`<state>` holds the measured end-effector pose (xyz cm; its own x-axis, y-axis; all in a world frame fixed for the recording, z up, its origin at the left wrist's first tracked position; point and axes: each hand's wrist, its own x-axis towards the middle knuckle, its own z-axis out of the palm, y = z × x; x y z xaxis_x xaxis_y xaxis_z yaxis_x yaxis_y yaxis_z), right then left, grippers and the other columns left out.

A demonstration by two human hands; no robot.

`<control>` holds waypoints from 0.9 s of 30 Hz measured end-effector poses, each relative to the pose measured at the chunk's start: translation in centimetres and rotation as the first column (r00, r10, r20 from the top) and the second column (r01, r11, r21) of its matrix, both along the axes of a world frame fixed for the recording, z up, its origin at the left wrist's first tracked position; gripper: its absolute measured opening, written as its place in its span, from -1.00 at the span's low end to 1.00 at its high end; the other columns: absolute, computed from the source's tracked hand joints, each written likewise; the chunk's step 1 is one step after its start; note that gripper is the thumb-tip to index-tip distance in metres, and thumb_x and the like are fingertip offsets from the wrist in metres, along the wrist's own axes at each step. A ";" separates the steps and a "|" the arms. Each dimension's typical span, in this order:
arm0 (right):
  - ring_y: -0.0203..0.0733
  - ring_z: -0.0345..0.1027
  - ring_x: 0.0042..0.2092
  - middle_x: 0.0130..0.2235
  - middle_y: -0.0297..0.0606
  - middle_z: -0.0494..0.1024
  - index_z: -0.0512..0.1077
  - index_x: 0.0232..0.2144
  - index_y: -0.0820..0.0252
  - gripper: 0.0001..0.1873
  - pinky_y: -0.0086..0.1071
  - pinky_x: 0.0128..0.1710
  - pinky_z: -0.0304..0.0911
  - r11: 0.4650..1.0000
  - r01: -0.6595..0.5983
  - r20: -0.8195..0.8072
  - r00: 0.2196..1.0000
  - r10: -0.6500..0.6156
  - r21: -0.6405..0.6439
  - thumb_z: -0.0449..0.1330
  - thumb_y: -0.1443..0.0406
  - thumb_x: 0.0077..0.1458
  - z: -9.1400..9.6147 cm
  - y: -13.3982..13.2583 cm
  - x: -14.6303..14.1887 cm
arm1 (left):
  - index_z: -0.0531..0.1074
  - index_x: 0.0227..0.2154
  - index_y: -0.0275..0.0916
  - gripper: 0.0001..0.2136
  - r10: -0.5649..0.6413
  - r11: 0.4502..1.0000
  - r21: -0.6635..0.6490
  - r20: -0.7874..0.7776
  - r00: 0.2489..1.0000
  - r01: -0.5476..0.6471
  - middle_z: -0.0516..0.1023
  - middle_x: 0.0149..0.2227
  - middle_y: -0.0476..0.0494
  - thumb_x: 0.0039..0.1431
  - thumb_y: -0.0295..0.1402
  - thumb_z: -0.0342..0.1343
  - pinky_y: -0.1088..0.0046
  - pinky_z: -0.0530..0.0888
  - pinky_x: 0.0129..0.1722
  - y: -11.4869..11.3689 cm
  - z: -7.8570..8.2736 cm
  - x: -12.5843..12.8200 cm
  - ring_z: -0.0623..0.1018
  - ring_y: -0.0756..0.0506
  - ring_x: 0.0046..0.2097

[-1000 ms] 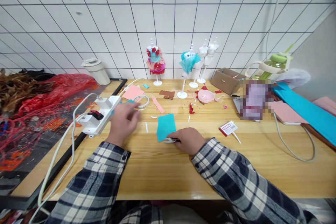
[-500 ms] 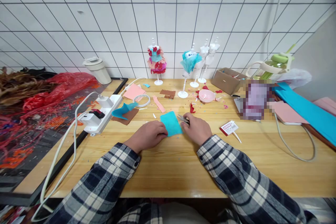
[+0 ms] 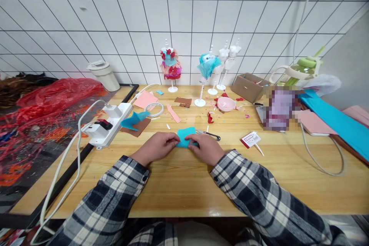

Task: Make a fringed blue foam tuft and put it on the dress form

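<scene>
A small turquoise piece of crepe-like paper [image 3: 186, 133] lies at the middle of the table, between my two hands. My left hand [image 3: 158, 147] pinches its left edge between thumb and fingers. On its right side my right hand [image 3: 206, 148] has thumb and fingers closed on the lower edge, covering part of the sheet. Just behind the right hand, a pair of small scissors [image 3: 213, 135] with dark handles rests on the wood, its blades pointing left toward the paper.
Mini dress forms, one in a ruffled dress [image 3: 171, 63] and one wrapped in turquoise [image 3: 208, 65], stand by the wall. A pink bowl [image 3: 226, 103], tape roll [image 3: 155, 110], brown box [image 3: 249, 87], lollipop [image 3: 251, 140] and paper scraps surround the work. A power strip [image 3: 111, 132] with cables stands left.
My right hand has let go of the scissors, which now lie on the table, and has moved left onto the turquoise paper. My left hand stays at the paper's left edge.
</scene>
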<state>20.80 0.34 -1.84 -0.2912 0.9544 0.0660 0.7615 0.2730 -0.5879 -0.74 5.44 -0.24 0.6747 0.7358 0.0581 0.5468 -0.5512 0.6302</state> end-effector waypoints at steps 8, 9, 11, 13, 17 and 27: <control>-0.20 0.41 -0.23 -0.24 -0.30 0.58 0.46 -0.08 0.05 -0.70 -0.35 -0.21 0.21 0.997 0.080 -0.033 0.996 -0.080 -0.020 0.13 0.29 0.12 -0.5 0.6 0.2 | 0.44 -0.12 -0.17 -0.73 0.119 0.990 0.071 -0.002 0.993 -0.119 0.58 -0.32 -0.08 0.22 -0.21 -0.05 0.43 0.38 -0.28 0.0 -0.4 0.3 0.52 -0.08 -0.29; -0.19 0.41 -0.22 -0.23 -0.30 0.58 0.46 -0.06 0.05 -0.69 -0.34 -0.20 0.20 0.997 0.077 -0.031 0.997 -0.078 -0.020 0.13 0.29 0.12 -0.5 0.6 0.2 | 0.44 -0.12 -0.18 -0.73 0.127 0.982 0.143 0.003 0.992 -0.126 0.57 -0.30 -0.10 0.21 -0.20 -0.01 0.40 0.38 -0.24 -0.1 -0.3 0.3 0.51 -0.10 -0.26; -0.19 0.41 -0.20 -0.22 -0.29 0.58 0.44 -0.04 0.06 -0.67 -0.34 -0.17 0.20 0.997 0.072 -0.032 0.997 -0.073 -0.022 0.13 0.29 0.12 -0.6 0.6 0.2 | 0.50 -0.22 -0.18 -0.77 0.067 0.946 0.319 -0.010 0.998 -0.060 0.56 -0.25 -0.15 0.17 -0.20 0.05 0.35 0.36 -0.15 -0.4 0.0 0.5 0.49 -0.13 -0.19; -0.18 0.41 -0.20 -0.22 -0.29 0.58 0.44 -0.04 0.08 -0.67 -0.33 -0.16 0.21 0.997 0.070 -0.038 0.997 -0.071 -0.024 0.13 0.30 0.12 -0.6 0.7 0.2 | 0.53 -0.31 -0.17 -0.82 -0.065 0.902 0.421 -0.087 0.994 0.096 0.55 -0.23 -0.17 0.17 -0.24 0.07 0.32 0.33 -0.12 -0.6 0.3 0.7 0.47 -0.14 -0.16; -0.21 0.40 -0.25 -0.25 -0.31 0.57 0.42 -0.04 0.09 -0.67 -0.35 -0.20 0.22 0.997 0.065 -0.058 0.996 -0.067 -0.031 0.12 0.30 0.12 -0.8 0.7 0.3 | 0.51 -0.19 -0.17 -0.80 -0.196 0.886 0.371 -0.247 0.949 0.279 0.56 -0.18 -0.17 0.17 -0.28 0.07 0.32 0.35 -0.12 -0.9 0.2 1.4 0.48 -0.15 -0.12; -0.15 0.28 -0.12 -0.22 -0.24 0.51 0.52 -0.25 0.12 -0.84 -0.30 -0.06 0.14 0.975 0.006 0.045 0.999 -0.017 0.220 0.19 0.31 0.09 -0.5 0.5 0.6 | 0.51 -0.24 -0.18 -0.74 -0.090 0.918 0.351 -0.271 0.958 0.186 0.57 -0.22 -0.13 0.27 -0.36 -0.11 0.36 0.39 -0.18 -0.8 -0.7 2.0 0.52 -0.11 -0.18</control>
<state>21.41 0.86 -2.31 -0.2879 0.9213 0.2614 0.7901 0.3828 -0.4787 1.28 4.62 -0.96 0.7960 0.5917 0.1277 0.5582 -0.7992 0.2230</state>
